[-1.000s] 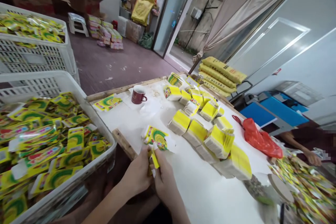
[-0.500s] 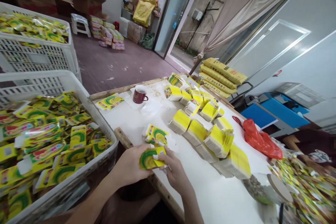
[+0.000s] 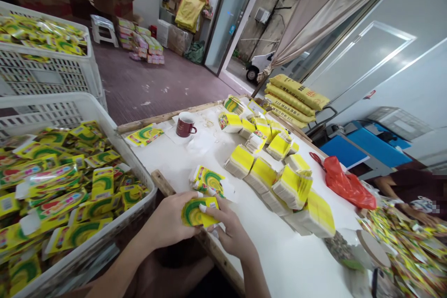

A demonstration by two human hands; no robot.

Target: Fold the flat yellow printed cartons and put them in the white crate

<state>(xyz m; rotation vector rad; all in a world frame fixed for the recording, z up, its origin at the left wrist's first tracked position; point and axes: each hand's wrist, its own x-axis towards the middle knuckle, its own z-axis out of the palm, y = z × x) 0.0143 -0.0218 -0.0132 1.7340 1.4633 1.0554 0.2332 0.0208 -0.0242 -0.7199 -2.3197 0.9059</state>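
Over the table's near edge, my left hand (image 3: 171, 221) is closed on one end of a small yellow-and-green carton (image 3: 195, 212). My right hand (image 3: 232, 228) grips the other end of the same carton, its thumb lying across the printed face. White covers show on several fingertips. Just beyond my hands, a few similar flat cartons (image 3: 208, 180) lie on the white table (image 3: 265, 251). To the right of those stand several stacks of yellow-and-white folded cartons (image 3: 263, 174) in rows. The carton's underside is hidden by my fingers.
At the left, a white crate (image 3: 139, 207) holds many yellow-green cartons, with another crate (image 3: 45, 79) behind it. A maroon mug (image 3: 185, 125) stands near the far-left table edge. On the right are a red plastic bag (image 3: 349, 186), a glass jar (image 3: 352, 247) and another person's arm (image 3: 401, 202) by a packet pile.
The carton has moved slightly left in my hands, and my right thumb has slid further across it. A white vehicle has come into view through the doorway.
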